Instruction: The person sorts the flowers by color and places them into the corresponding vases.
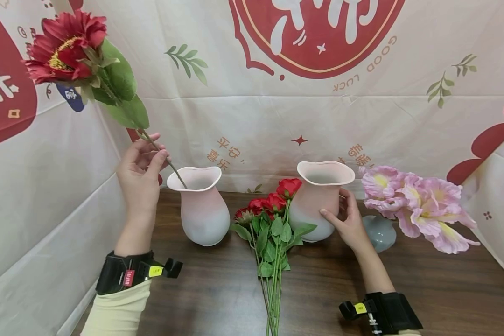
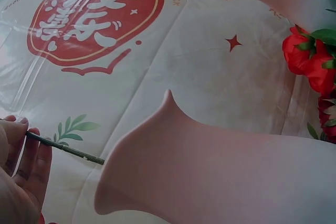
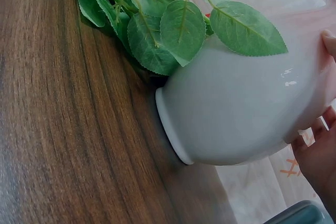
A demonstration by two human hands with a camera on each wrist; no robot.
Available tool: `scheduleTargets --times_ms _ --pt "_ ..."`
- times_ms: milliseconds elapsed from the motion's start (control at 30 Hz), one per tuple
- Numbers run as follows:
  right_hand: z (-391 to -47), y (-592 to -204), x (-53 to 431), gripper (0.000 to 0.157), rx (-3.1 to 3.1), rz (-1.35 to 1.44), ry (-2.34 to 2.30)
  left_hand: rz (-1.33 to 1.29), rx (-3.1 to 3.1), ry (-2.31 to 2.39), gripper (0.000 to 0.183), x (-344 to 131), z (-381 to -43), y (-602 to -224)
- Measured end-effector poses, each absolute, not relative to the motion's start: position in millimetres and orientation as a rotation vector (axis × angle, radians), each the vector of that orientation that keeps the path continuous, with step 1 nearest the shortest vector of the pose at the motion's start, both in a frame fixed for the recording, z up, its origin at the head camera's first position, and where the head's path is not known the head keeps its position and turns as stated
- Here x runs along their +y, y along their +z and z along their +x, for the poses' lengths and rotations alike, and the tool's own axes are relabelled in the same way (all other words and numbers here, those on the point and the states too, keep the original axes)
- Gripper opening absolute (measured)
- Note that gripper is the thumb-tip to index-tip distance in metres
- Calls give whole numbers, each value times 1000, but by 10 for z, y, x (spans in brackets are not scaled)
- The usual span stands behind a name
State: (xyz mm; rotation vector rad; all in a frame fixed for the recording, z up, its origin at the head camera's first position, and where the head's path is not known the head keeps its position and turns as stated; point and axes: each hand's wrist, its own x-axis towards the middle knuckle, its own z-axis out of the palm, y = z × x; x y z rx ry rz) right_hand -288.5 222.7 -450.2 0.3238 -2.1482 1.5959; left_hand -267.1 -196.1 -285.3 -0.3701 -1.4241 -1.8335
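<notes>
My left hand (image 1: 140, 177) pinches the thin stem of a large red artificial flower (image 1: 69, 49) with a yellow centre and broad green leaves. The flower leans to the upper left, and the stem's lower end dips into the mouth of a pink-and-white vase (image 1: 205, 217). In the left wrist view that stem (image 2: 71, 151) passes behind the rim. A matching second vase (image 1: 319, 200) stands on the right; my right hand (image 1: 350, 224) grips its side, thumb in front and fingers around the back. In the right wrist view the base of this vase (image 3: 226, 103) is at the tabletop.
Several red roses (image 1: 274, 203) with long green stems lie on the dark wooden table (image 1: 210, 289) between the vases, leaves overlapping the right one. Pink flowers (image 1: 420, 200) rise from a small grey-blue vase (image 1: 380, 232) at right. A printed cloth (image 1: 277, 121) hangs behind.
</notes>
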Motion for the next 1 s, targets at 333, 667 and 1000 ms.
scheduleTargets --times_ms 333,667,1000 --pt "-2885 -4495 2224 68 -2158 318 1597 -253 -1827 -1636 39 -2025 -2756 -2995" --pt "-2868 -4487 2189 67 -2153 306 1596 -480 -2556 -1481 56 -2277 -2776 -3304" --pt "-2849 -4477 2173 66 -2098 343 1630 -429 -2657 -1477 84 -2332 -2671 -3655"
